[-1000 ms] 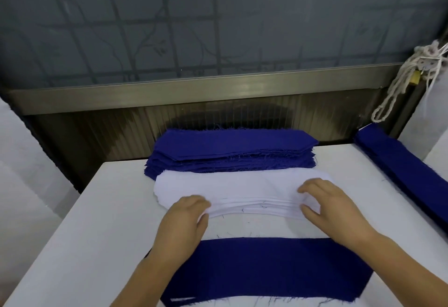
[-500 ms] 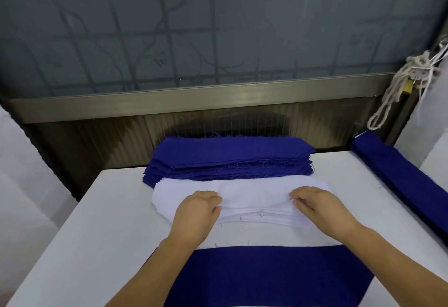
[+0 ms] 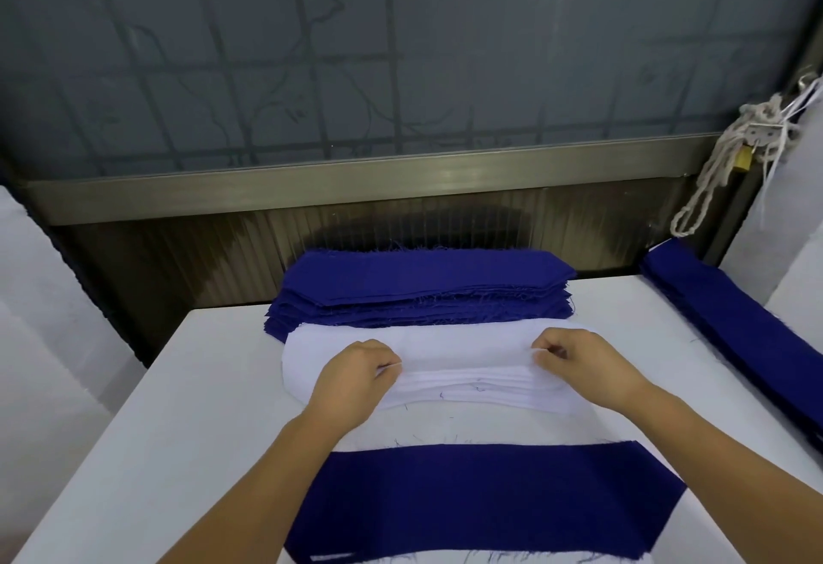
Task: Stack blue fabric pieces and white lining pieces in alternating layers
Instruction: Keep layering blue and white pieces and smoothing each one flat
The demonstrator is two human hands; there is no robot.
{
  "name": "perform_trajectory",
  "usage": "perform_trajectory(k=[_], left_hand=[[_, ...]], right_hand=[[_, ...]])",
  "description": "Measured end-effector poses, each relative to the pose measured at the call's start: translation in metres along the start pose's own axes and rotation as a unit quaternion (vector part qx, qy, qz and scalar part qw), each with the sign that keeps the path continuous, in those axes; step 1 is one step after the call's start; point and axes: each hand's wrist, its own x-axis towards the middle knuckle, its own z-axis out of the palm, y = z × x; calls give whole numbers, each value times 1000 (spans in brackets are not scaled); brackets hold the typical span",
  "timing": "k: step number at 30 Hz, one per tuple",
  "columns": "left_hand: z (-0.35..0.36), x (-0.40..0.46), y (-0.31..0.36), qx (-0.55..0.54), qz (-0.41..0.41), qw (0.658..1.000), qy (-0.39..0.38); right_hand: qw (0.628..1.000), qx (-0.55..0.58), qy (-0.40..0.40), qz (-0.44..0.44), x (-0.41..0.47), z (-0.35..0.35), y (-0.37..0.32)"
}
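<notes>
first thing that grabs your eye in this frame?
Both hands, left hand and right hand, pinching the top sheet of the white lining stack mid-table. Behind it sits a thick blue fabric stack; a single blue piece lies nearest the camera.

A stack of white lining pieces (image 3: 467, 367) lies mid-surface, its near edges fanned. Just behind it sits a thicker stack of blue fabric pieces (image 3: 427, 282). One flat blue piece (image 3: 481, 501) lies nearest, frayed.
</notes>
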Motion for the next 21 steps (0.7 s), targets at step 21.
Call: perform_trajectory(k=[21], left_hand=[[-11, 11, -14, 52, -33, 998, -17]], right_hand=[[998, -53, 9, 21, 6, 5, -4]])
